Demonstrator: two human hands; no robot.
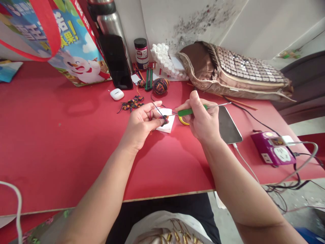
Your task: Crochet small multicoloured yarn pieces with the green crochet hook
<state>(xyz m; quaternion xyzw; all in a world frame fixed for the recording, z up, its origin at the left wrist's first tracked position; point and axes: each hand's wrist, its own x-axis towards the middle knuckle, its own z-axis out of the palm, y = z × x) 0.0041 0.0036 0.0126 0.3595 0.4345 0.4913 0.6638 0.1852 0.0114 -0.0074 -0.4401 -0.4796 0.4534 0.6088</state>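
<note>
Between the thumb and fingers of my left hand [142, 123] is a small piece of dark multicoloured crochet [165, 120], with yarn running up over the fingers. My right hand [204, 117] grips a crochet hook [186, 112] by its green handle, and the hook's metal tip reaches the crochet piece. Under the left fingertips lies a white paper [167, 126]. A yellow curved thing [183, 121], partly hidden, shows beside my right hand. Behind the left hand rest several crocheted pieces [132, 103] in the same yarn, and farther back sits a yarn ball [160, 86].
On the red table [76, 145] a phone [115, 61] leans on a steel bottle [111, 25] near a colourful bag [76, 44]. A white earbud case [117, 94], a jar [141, 54], a brown beaded bag [238, 71], a tablet-like device [230, 125] and a purple power strip [273, 149] with cables surround the hands.
</note>
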